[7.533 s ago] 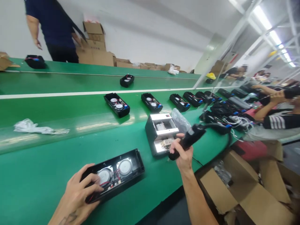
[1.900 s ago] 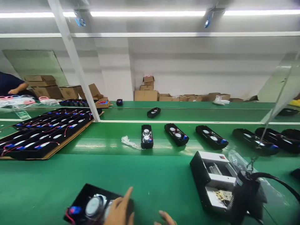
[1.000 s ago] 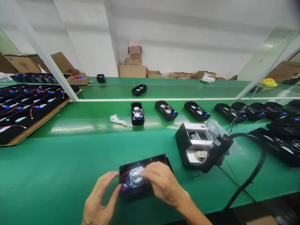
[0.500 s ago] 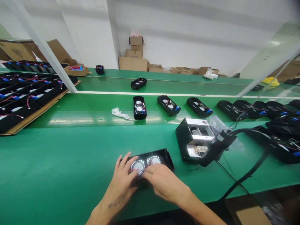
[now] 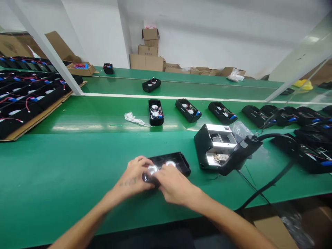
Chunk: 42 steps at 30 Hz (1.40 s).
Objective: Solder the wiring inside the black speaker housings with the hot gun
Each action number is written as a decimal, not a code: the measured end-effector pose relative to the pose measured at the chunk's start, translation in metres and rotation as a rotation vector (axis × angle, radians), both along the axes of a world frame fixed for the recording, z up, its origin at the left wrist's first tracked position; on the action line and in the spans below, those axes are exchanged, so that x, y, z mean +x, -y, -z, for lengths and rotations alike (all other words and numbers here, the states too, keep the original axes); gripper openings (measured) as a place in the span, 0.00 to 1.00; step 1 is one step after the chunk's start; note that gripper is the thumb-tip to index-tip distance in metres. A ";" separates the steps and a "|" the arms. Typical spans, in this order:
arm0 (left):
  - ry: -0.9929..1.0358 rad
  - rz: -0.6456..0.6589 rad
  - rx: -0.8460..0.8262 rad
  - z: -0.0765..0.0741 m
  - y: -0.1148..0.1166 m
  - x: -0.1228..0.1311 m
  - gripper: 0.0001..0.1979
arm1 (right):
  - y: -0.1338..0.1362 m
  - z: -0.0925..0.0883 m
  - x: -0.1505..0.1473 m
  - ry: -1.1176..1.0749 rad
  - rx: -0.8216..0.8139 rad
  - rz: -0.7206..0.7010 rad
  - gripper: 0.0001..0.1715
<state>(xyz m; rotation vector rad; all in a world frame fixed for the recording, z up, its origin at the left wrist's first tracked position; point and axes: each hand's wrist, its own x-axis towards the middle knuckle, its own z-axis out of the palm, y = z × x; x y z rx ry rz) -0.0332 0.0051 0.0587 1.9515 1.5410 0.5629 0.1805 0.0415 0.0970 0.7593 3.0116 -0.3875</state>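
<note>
A black speaker housing [image 5: 184, 166] with two round white-backed speakers lies on the green bench in front of me. My left hand [image 5: 135, 174] is wrapped round its left end, fingers bent over the edge by the left speaker [image 5: 153, 169]. My right hand [image 5: 176, 185] reaches in from the right, its fingers pressed together at the inner side of that speaker. Whatever they pinch is hidden and smeared by motion. The right speaker [image 5: 170, 164] is partly covered by my right hand.
A black-and-silver machine [image 5: 216, 145] stands to the right, with a black-handled tool [image 5: 241, 155] hanging before it. Similar housings [image 5: 156, 112] stand on the conveyor behind. Stacked housings [image 5: 33, 100] on cardboard fill the left; a white plastic scrap [image 5: 135, 119] lies beyond my hands.
My left hand's fingers have gone from spread over the housing's left part to curled round its end. My right hand stays near the left speaker. The view has tilted slightly down.
</note>
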 end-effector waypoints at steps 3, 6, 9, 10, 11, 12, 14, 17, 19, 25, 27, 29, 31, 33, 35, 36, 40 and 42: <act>0.055 0.045 -0.210 -0.020 -0.037 -0.019 0.15 | -0.031 -0.017 -0.019 0.059 -0.078 0.017 0.13; 0.075 0.059 -0.289 -0.031 -0.057 -0.030 0.19 | -0.058 -0.032 -0.029 0.068 -0.215 0.019 0.13; 0.098 0.062 -0.347 -0.036 -0.061 -0.029 0.19 | -0.067 -0.035 -0.029 0.046 -0.238 0.000 0.13; 0.107 0.061 -0.364 -0.036 -0.060 -0.028 0.18 | -0.068 -0.034 -0.028 0.032 -0.238 -0.009 0.13; 0.115 0.061 -0.379 -0.037 -0.059 -0.027 0.18 | -0.067 -0.034 -0.027 0.020 -0.239 -0.016 0.12; 0.124 0.059 -0.392 -0.037 -0.059 -0.025 0.17 | -0.067 -0.033 -0.027 0.011 -0.245 -0.018 0.12; 0.137 0.055 -0.410 -0.038 -0.058 -0.024 0.17 | -0.067 -0.032 -0.028 0.000 -0.257 -0.013 0.12; 0.142 0.047 -0.423 -0.039 -0.059 -0.023 0.17 | -0.068 -0.031 -0.030 -0.008 -0.297 0.014 0.12; 0.140 0.049 -0.433 -0.039 -0.059 -0.024 0.17 | -0.070 -0.029 -0.031 -0.013 -0.333 0.020 0.11; 0.135 0.059 -0.441 -0.038 -0.060 -0.025 0.16 | -0.073 -0.026 -0.030 -0.036 -0.367 0.015 0.08; 0.133 0.059 -0.443 -0.037 -0.061 -0.025 0.15 | -0.074 -0.025 -0.030 -0.032 -0.377 0.015 0.08; 0.135 0.060 -0.447 -0.037 -0.061 -0.025 0.15 | -0.076 -0.023 -0.029 -0.039 -0.385 0.013 0.08; 0.140 0.062 -0.451 -0.037 -0.061 -0.026 0.14 | -0.077 -0.022 -0.029 -0.049 -0.397 0.005 0.08; 0.146 0.060 -0.456 -0.036 -0.062 -0.026 0.14 | -0.078 -0.023 -0.028 -0.054 -0.416 -0.002 0.06; 0.150 0.055 -0.458 -0.035 -0.062 -0.027 0.15 | -0.078 -0.024 -0.028 -0.048 -0.433 0.001 0.06; 0.152 0.053 -0.458 -0.034 -0.062 -0.027 0.15 | -0.077 -0.025 -0.029 -0.041 -0.434 0.010 0.06; 0.161 0.052 -0.452 -0.031 -0.064 -0.027 0.16 | -0.076 -0.027 -0.037 0.001 -0.371 0.085 0.09; 0.159 0.052 -0.441 -0.031 -0.065 -0.027 0.17 | -0.074 -0.027 -0.042 0.046 -0.342 0.124 0.09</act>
